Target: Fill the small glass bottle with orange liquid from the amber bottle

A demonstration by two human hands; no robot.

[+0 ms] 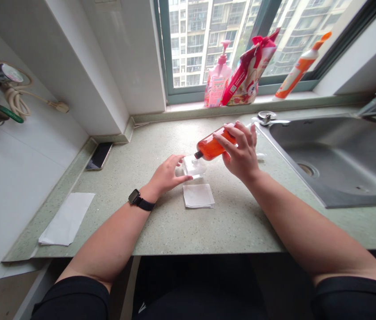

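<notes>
My right hand (241, 151) is wrapped round an orange-red bottle (212, 146), tilted with its dark neck pointing down to the left. That neck is right at the mouth of a clear bottle (194, 166) standing on the counter. Around the clear bottle's left side, my left hand (172, 172) has its thumb and fingers curved, steadying it. A folded white paper towel (198, 196) lies just in front of the clear bottle. Whether liquid is flowing is too small to make out.
A steel sink (338, 164) with a faucet (271, 119) is at the right. On the sill stand a pink pump bottle (217, 84), a red bag (250, 73) and an orange-white bottle (297, 73). A phone (100, 156) and white paper (67, 218) lie left on the counter (221, 231).
</notes>
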